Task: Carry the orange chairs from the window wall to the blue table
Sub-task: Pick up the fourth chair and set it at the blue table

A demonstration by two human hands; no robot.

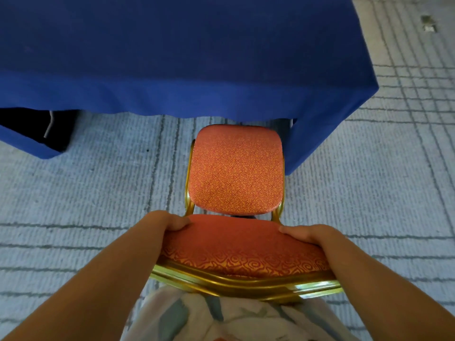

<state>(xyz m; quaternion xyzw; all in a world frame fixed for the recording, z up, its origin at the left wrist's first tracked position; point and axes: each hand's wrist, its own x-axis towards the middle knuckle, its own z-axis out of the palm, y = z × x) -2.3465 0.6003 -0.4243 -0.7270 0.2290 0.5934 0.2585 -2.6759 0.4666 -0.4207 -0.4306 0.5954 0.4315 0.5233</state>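
Note:
An orange patterned chair (235,168) with a gold metal frame stands in front of me, seen from behind and above. Its seat front reaches the hanging edge of the blue tablecloth on the table (172,57). My left hand (165,222) grips the left end of the padded backrest top, thumb on the front face. My right hand (310,233) grips the right end of the same backrest, thumb forward. The other fingers of both hands are hidden behind the backrest.
Grey-blue carpet (86,193) with dark grid lines covers the floor on all sides. A dark table leg (53,129) shows under the cloth at left. The table's right corner drapes down beside the seat. A small metal floor plate (428,23) lies far right.

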